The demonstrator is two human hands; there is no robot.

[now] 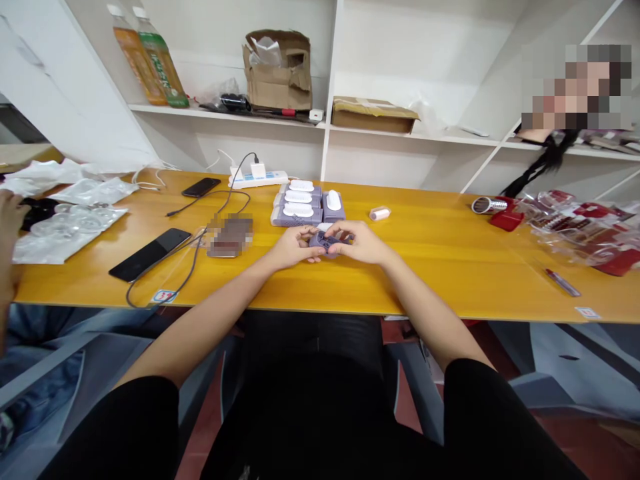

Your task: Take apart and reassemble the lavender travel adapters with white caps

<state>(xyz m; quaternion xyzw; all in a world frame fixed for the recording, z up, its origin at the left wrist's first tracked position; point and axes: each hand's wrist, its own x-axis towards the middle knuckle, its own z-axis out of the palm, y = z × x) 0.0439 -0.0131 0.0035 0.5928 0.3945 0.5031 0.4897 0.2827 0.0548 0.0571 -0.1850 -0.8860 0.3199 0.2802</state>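
Observation:
Near the table's front edge, both hands hold a small grey-purple part between them. My left hand [300,245] pinches the part [325,243] from the left, and my right hand [353,241] grips it from the right with thumb and fingers. Something white shows at its top, partly hidden by the fingers. Just behind the hands stand several grey-purple boxes [301,217] with white oval bristled pieces [299,197] on top. A smaller grey box [333,215] beside them bears one white piece. To the right lies a small pale pink object [379,213].
Phones [150,254] and a dark cable [193,267] lie left on the yellow table [430,267]. A power strip [265,179] is at the back. Red parts in plastic [590,227] and a pen [563,283] are right. Another person's hand [10,217] is far left.

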